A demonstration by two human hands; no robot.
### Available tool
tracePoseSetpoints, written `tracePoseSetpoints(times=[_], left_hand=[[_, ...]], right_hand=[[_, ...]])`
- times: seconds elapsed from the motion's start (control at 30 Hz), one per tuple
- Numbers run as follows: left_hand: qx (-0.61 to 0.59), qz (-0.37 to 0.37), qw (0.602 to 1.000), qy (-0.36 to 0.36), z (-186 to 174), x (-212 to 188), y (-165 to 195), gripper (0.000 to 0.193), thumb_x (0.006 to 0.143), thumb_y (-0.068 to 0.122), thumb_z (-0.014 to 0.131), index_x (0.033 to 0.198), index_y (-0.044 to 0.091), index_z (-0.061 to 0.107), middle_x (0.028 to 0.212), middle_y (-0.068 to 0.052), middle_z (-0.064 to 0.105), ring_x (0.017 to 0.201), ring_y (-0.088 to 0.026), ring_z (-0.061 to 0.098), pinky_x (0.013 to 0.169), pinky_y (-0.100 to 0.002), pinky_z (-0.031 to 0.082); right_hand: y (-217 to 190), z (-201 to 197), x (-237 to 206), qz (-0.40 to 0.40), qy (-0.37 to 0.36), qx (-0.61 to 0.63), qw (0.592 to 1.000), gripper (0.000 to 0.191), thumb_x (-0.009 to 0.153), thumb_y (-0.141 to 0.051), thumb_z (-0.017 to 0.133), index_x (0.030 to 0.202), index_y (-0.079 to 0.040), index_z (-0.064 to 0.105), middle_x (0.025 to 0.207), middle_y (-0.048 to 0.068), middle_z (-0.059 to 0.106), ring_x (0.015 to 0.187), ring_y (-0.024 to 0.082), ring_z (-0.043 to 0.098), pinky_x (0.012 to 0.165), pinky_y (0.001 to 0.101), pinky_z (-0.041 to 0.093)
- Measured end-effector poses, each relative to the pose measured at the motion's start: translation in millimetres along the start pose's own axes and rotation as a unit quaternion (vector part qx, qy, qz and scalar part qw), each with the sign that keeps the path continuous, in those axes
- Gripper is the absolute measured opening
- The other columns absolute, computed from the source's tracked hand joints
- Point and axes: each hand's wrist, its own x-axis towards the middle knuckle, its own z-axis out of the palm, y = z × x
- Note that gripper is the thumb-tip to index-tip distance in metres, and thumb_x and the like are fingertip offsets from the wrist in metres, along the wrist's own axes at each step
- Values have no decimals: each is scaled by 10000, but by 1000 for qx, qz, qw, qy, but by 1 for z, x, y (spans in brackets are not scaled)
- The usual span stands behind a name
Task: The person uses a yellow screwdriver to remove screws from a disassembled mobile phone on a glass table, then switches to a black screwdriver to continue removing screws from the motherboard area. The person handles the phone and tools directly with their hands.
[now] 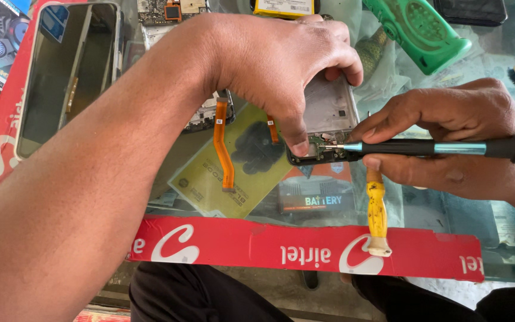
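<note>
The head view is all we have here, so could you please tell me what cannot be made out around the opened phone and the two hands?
- Opened phone frame: its upper part is hidden under the left hand.
- Screwdriver tip: too small to tell which screw it meets; the right hand covers part of the shaft.
- Yellow-handled tool: its working end is hidden behind the right hand.
- Green case: cut off by the top edge.
</note>
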Motion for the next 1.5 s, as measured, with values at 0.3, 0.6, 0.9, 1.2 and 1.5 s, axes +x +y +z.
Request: tracePoseSetpoints(times=[0.3, 0.6, 0.9, 1.2, 1.5], left_hand=[[34, -40, 999, -11, -1, 1, 11, 1039, 389, 357, 1029, 1303, 108, 603, 1266, -72, 583, 1259, -272, 507, 982, -386, 474], [42, -58, 997, -12, 0, 5, 15, 1057, 392, 349, 1029, 1317, 119, 573, 1288, -83, 565, 1268, -283, 499, 981, -399, 467], [39, -56, 998, -7, 1, 3, 14, 1060, 380, 344, 1032, 1312, 123, 577, 1283, -80, 569, 1265, -277, 502, 980, -394, 470], [44, -60, 997, -5, 2, 4, 12, 1075, 371, 353, 1041, 1314, 123, 580, 1280, -75, 574, 1267, -280, 504, 990, -397, 465], [49, -56, 997, -8, 0, 5, 15, 1033, 374, 338, 1032, 1279, 118, 586, 1272, -76, 579, 1263, -287, 503, 988, -400, 463]], right_hand=[[-2, 0, 1, -23, 6, -1, 1000, 204, 804, -154, 835, 916, -79, 682, 1017, 90, 798, 928, 167, 808, 758, 266, 635], [-1, 1, 0, 4, 6, 7, 1000, 185, 807, -136, 841, 926, -76, 712, 995, 88, 802, 857, 129, 806, 719, 252, 638], [0, 0, -1, 9, -3, -1, 1000, 215, 794, -155, 845, 947, -77, 716, 1011, 92, 807, 849, 129, 813, 707, 244, 636], [1, 0, -3, 20, 3, -5, 1000, 207, 792, -156, 840, 946, -92, 719, 1016, 62, 816, 805, 95, 804, 665, 229, 616], [-6, 4, 5, 142, 67, -55, 986, 215, 852, -113, 843, 940, -26, 667, 1002, 112, 812, 666, 113, 745, 546, 237, 569]])
